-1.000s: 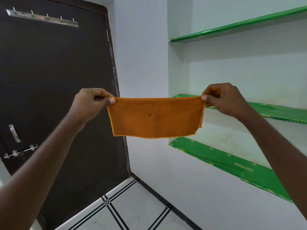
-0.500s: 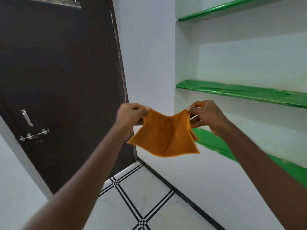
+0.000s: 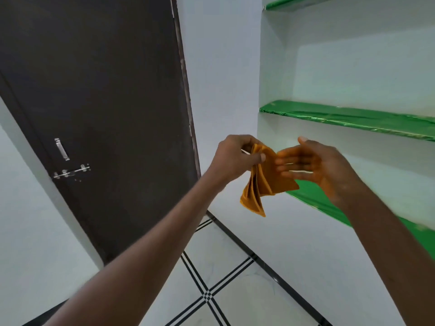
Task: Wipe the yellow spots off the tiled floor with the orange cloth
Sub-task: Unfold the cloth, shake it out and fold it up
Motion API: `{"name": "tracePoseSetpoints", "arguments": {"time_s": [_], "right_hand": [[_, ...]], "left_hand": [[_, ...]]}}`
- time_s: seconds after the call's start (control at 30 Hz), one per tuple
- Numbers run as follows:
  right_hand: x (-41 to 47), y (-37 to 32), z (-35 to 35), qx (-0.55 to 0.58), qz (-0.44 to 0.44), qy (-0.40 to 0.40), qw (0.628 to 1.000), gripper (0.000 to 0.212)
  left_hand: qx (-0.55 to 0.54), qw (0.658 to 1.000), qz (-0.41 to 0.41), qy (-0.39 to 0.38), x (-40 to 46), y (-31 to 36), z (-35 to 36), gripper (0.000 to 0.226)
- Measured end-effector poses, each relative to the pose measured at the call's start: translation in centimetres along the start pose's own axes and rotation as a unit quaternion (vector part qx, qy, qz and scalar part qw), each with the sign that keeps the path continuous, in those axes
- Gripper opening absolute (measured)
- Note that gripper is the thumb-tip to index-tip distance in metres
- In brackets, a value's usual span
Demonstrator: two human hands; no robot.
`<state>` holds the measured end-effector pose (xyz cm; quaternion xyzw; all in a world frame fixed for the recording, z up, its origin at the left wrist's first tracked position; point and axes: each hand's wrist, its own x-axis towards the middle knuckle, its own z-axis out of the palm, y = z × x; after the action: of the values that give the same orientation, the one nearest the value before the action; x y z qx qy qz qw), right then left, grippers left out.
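Head view: left hand [image 3: 237,156] pinched folded orange cloth [image 3: 261,182], right hand [image 3: 313,165] flat and blurred beside it; preparation step, lowering to tiled floor [image 3: 235,290] judged next.

bare forearms, hands [image 3: 237,158], no sleeves
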<state>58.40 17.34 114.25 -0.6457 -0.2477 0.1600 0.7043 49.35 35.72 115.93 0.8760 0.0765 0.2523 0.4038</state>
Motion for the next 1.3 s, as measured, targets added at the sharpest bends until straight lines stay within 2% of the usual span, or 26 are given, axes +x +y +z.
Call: {"name": "tracePoseSetpoints", "arguments": {"time_s": [0.07, 0.1, 0.13, 0.2, 0.27, 0.3, 0.33, 0.4, 0.57, 0.73, 0.93, 1.03, 1.13, 1.3], "right_hand": [[0.1, 1.7, -1.6, -0.039, -0.063, 0.117, 0.990, 0.040], [-0.1, 2.6, -2.2, -0.040, -0.069, 0.136, 0.987, 0.045], [-0.3, 3.6, -2.5, -0.012, -0.054, 0.123, 0.991, 0.059], [-0.5, 5.5, -2.7, 0.140, 0.046, 0.046, 0.988, 0.085], [-1.4, 6.9, -2.1, 0.279, 0.123, -0.038, 0.952, 0.082], [-2.1, 7.2, -1.6, 0.308, 0.141, -0.072, 0.938, 0.081], [-2.8, 7.3, -0.8, 0.328, 0.153, -0.096, 0.927, 0.082], [-4.4, 7.2, 0.2, 0.334, 0.180, -0.094, 0.920, 0.085], [-9.4, 6.6, 0.1, 0.284, 0.173, -0.041, 0.942, 0.077], [-16.7, 6.0, -1.2, 0.239, 0.151, 0.085, 0.955, 0.076], [-30.9, 5.1, -5.3, 0.159, 0.208, 0.250, 0.932, 0.040], [-41.8, 4.1, -8.4, 0.133, 0.214, 0.352, 0.901, 0.040], [-52.8, 3.2, -10.6, 0.131, 0.216, 0.432, 0.866, 0.054], [-73.5, 1.6, -12.1, 0.137, 0.183, 0.571, 0.788, 0.075]], "left_hand": [[-0.044, 0.999, -0.007, -0.013, -0.1, 1.3, -0.6, 0.005], [-0.069, 0.997, -0.013, -0.020, -0.3, 2.1, -0.8, 0.006], [-0.101, 0.994, -0.021, -0.026, -0.3, 2.6, -1.1, 0.007], [-0.168, 0.984, -0.053, -0.023, -0.3, 3.6, -1.4, 0.008], [-0.210, 0.972, -0.106, -0.014, -0.4, 3.8, -1.5, 0.015], [-0.207, 0.969, -0.133, -0.018, -0.7, 3.5, -1.4, 0.019], [-0.194, 0.968, -0.157, -0.025, -0.9, 2.9, -1.2, 0.021], [-0.164, 0.966, -0.198, -0.036, -1.7, 1.1, -0.8, 0.020], [-0.162, 0.959, -0.222, -0.069, -4.4, -2.1, 0.2, 0.020], [-0.240, 0.926, -0.228, -0.179, -8.6, -1.7, 3.5, 0.029], [-0.245, 0.903, -0.172, -0.309, -17.2, 1.5, 11.7, 0.030], [-0.256, 0.873, -0.120, -0.399, -23.2, 6.8, 17.4, 0.026], [-0.261, 0.835, -0.060, -0.481, -29.8, 13.3, 22.1, 0.026], [-0.279, 0.736, 0.009, -0.617, -44.9, 25.5, 28.4, 0.031]]}}
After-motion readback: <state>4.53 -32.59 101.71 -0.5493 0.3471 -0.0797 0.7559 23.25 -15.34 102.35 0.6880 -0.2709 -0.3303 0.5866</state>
